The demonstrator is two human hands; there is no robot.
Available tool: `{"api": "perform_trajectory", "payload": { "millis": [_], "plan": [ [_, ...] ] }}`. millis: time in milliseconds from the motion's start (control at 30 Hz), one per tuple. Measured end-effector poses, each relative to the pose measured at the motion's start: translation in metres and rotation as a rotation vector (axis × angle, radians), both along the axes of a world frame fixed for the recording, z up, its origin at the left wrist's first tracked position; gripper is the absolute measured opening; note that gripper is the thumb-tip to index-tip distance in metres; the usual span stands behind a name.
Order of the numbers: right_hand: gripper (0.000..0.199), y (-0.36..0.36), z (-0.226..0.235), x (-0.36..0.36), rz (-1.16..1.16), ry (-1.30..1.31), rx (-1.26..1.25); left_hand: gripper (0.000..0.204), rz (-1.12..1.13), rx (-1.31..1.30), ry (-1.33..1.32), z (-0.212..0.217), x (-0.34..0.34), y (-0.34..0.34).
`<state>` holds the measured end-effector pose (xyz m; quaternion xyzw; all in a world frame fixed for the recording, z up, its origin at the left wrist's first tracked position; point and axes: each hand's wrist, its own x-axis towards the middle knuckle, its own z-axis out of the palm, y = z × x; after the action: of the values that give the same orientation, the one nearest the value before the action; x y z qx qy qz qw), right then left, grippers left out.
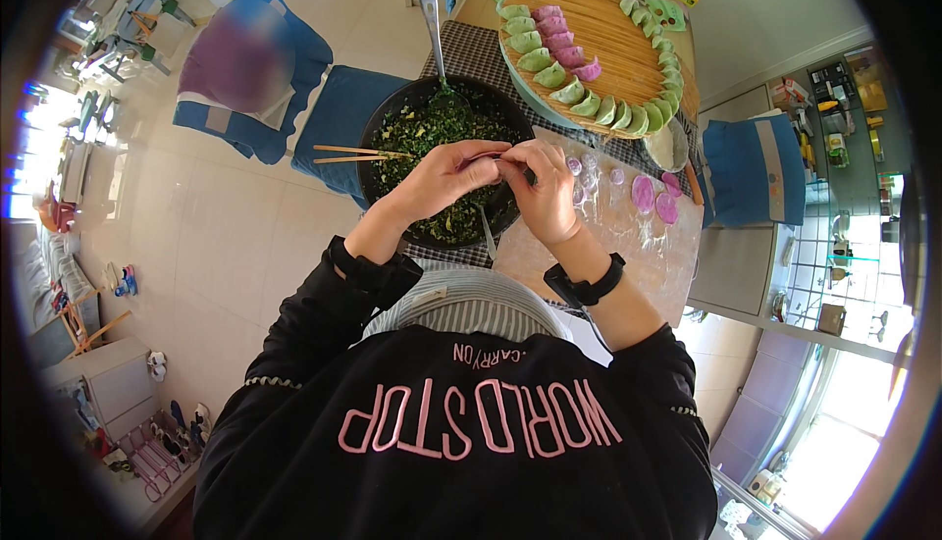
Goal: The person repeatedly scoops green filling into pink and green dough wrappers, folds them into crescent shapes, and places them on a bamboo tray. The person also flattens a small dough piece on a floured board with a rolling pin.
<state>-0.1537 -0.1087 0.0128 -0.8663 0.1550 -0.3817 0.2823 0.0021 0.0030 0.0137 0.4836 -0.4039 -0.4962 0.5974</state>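
Soft dough is what you are working here: a small pink dumpling wrapper (488,158) is being pinched between your two hands, held in the air just above the near rim of the black bowl of chopped green filling (432,138). Your left hand (437,179) is curling under and around it, fingers narrowed onto the fold, while your right hand (543,190) is closing on it from the other side with thumb and fingertips drawn tight; most of the wrapper is hidden between them, so you cannot see how far the seam is sealed. Judging by its look, the piece is very light, limp and a little tacky, and it is likely to tear or split if you squeeze the filled belly. You are better off taking hold along the thin edge, supporting the middle from below with the cupped fingers. A pair of chopsticks (355,154) is lying across the bowl's left rim, and a spoon (433,22) is standing in the filling at the far rim. More round pink wrappers (643,192) are lying on the clear sheet at the table's right edge, and the round bamboo tray (613,45) at the far end is carrying rows of finished green and pink dumplings.
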Motion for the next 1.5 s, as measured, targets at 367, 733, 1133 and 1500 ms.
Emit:
{"api": "perform_trajectory", "payload": {
  "millis": [367, 733, 1133, 1500],
  "plan": [
    [0.026, -0.008, 0.009, 0.005, 0.006, 0.039, -0.059, 0.065, 0.103, -0.157, -0.337, -0.006, -0.006, -0.005],
    [0.019, -0.008, 0.016, 0.004, 0.164, 0.037, 0.135, 0.076, -0.014, -0.046, -0.329, -0.006, 0.002, -0.003],
    [0.019, -0.012, 0.018, 0.006, 0.261, 0.044, -0.113, 0.075, -0.101, -0.020, -0.250, -0.006, 0.006, -0.004],
    [0.041, 0.000, 0.018, -0.010, -0.124, -0.036, 0.068, 0.036, 0.161, -0.053, 0.184, -0.015, -0.004, -0.003]
  ]
}}
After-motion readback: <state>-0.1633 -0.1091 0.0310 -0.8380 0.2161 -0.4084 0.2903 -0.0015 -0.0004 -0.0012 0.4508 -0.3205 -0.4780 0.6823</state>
